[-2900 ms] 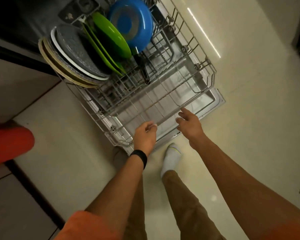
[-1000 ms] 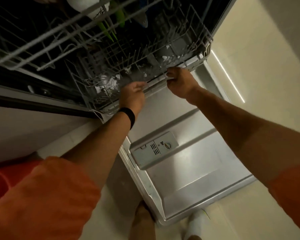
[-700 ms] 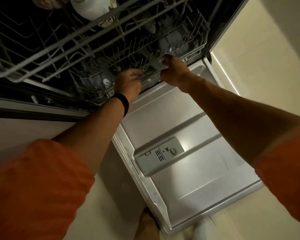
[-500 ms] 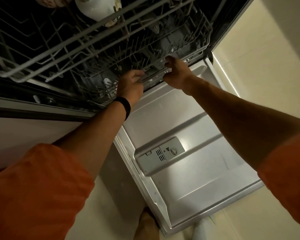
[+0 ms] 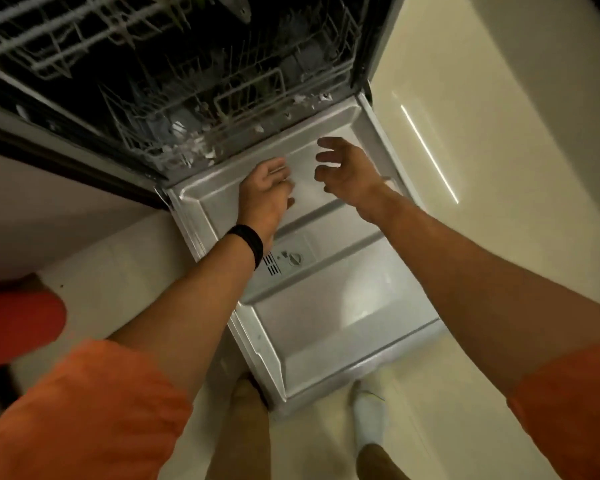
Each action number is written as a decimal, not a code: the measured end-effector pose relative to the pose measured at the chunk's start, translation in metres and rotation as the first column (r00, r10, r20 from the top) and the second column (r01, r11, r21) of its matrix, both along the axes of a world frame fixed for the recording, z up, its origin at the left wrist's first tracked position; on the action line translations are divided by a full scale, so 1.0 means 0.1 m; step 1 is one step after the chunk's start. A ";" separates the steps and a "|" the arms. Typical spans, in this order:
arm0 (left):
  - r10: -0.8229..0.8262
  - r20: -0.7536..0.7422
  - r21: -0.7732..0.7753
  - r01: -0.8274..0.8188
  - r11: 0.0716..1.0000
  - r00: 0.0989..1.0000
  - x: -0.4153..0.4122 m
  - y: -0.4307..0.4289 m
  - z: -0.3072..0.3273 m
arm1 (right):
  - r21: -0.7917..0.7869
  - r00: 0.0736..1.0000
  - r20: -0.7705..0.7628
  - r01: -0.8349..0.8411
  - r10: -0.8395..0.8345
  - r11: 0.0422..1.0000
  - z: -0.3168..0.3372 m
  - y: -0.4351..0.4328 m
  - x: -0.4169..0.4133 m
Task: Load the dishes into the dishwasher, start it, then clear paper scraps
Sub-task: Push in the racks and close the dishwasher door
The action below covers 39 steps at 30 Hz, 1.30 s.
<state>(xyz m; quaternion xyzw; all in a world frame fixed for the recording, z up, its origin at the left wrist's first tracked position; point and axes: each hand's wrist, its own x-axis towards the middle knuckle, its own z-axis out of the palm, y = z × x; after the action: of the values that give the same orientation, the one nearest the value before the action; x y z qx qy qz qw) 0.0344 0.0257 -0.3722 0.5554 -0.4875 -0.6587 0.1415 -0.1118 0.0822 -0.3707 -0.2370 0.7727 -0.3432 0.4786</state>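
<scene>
The left hand (image 5: 264, 192) and right hand (image 5: 347, 174) released the wire rack (image 5: 222, 109).

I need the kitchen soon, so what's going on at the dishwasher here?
A person in orange sleeves stands at the open dishwasher. Its door lies flat, not yet closed, and the lower rack sits inside the machine. The left hand and the right hand are both empty, fingers loose, above the door's inner panel near the opening. White scraps lie along the rack's front edge.
</scene>
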 end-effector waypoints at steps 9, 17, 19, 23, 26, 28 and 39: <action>0.294 -0.058 0.323 -0.261 0.910 0.954 0.02 1.80 0.12 | 0.073 0.924 0.274 0.257 -0.267 0.964 0.11 1.83 0.23; 0.531 0.126 0.587 -0.495 0.641 0.838 0.44 3.29 -0.84 | 0.327 0.702 0.394 0.497 -0.594 0.804 -0.75 3.13 0.53; 0.569 0.196 0.634 -0.546 0.547 0.798 0.54 3.66 -1.10 | 0.392 0.655 0.397 0.512 -0.643 0.764 -1.02 3.40 0.58; 0.646 0.301 0.686 -0.630 0.364 0.701 0.68 4.20 -1.50 | 0.505 0.566 0.404 0.518 -0.719 0.691 -1.50 3.81 0.72; 0.712 0.364 0.689 -0.688 0.228 0.601 0.71 4.42 -1.79 | 0.557 0.463 0.399 0.563 -0.791 0.610 -1.82 3.98 0.78; 0.753 0.385 0.683 -0.713 0.156 0.534 0.75 4.50 -2.01 | 0.576 0.403 0.395 0.591 -0.826 0.564 -2.01 4.05 0.82; 0.890 0.333 0.692 -0.722 -0.005 0.312 0.69 4.23 -2.54 | 0.547 0.215 0.471 0.690 -0.856 0.474 -2.47 3.99 0.84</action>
<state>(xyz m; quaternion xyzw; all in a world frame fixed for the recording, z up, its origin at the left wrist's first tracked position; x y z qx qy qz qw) 0.1038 0.4485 -0.6265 0.6600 0.2659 -0.6351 0.3005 -0.0281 0.4809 -0.6179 0.3859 0.5726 -0.5085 0.5144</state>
